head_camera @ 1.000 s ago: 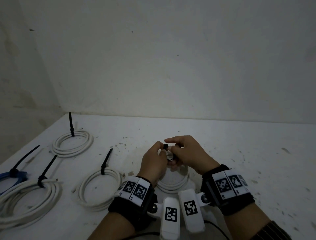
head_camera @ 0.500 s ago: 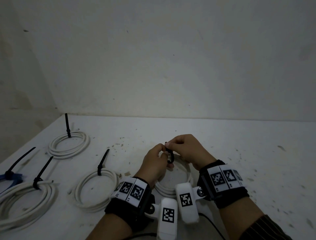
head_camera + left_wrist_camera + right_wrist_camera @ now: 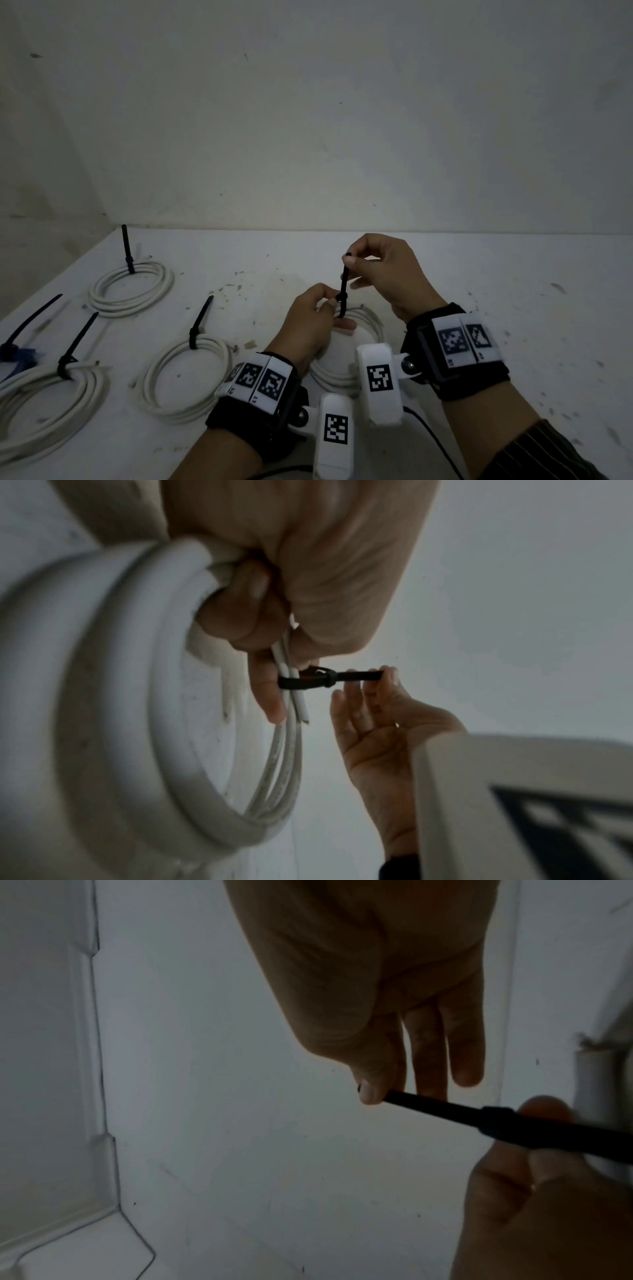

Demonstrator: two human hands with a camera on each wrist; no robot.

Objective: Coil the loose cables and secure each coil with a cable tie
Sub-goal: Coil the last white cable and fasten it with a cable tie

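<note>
— White table (image 3: pixel 513 274) and a bare wall behind, nothing more in this room. To the left of the hands I count four coils already tied, each with a black tail standing up; the nearest tied coil (image 3: pixel 185 373) lies just beside the left wrist.

— And the coil in work?

— The white coil (image 3: pixel 342 375) lies on the table under and between both hands. The left hand (image 3: pixel 308 329) has its fingers curled around the bundle and pinches at the head of the black cable tie (image 3: pixel 343 284). The right hand (image 3: pixel 383 270) is above and a little to the right, thumb and forefinger pinching the tail, the other fingers loose.

— Which way does the tie run?

— Its long axis goes almost straight up from the left hand to the right hand. So I judge the pull must follow this line, upward, away from the coil, while the left hand holds against it.

— Is the loop tight?

— From the left wrist view a small gap remains. The far part of the coil is hidden by the left hand and the wrist cameras, and the light is dim.
</note>
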